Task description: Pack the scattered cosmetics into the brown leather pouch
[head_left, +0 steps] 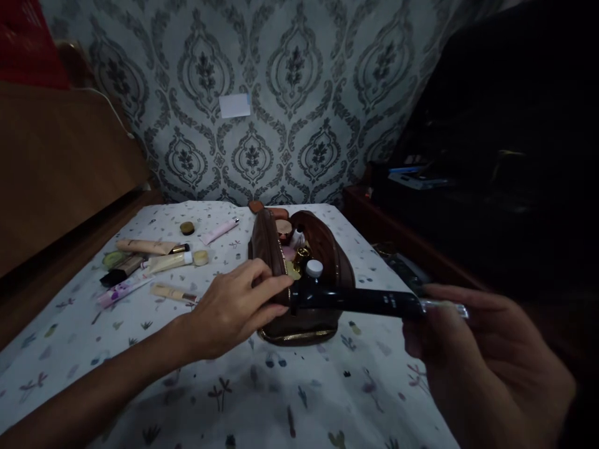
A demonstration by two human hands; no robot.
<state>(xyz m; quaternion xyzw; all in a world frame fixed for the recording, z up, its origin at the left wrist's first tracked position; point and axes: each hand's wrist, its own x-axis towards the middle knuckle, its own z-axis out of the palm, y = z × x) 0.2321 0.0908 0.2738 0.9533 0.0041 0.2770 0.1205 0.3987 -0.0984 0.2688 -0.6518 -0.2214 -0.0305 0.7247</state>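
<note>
A brown quilted cosmetic bag (327, 249) stands unzipped on a table under a white patterned cloth (281, 386). Small bottles and jars show inside it, among them a white-capped bottle (314, 268). My left hand (236, 305) grips the bag's near left rim. My right hand (472, 355) holds a long black tube (360, 300) by its clear end, level, with its far tip over the bag's opening beside my left fingers.
Several tubes and sticks of cosmetics (150, 265) lie on the cloth to the left, with a pink tube (219, 231) and a small dark jar (188, 227) further back. A wooden headboard (60, 168) is at left, a dark shelf (468, 206) at right, patterned wallpaper behind.
</note>
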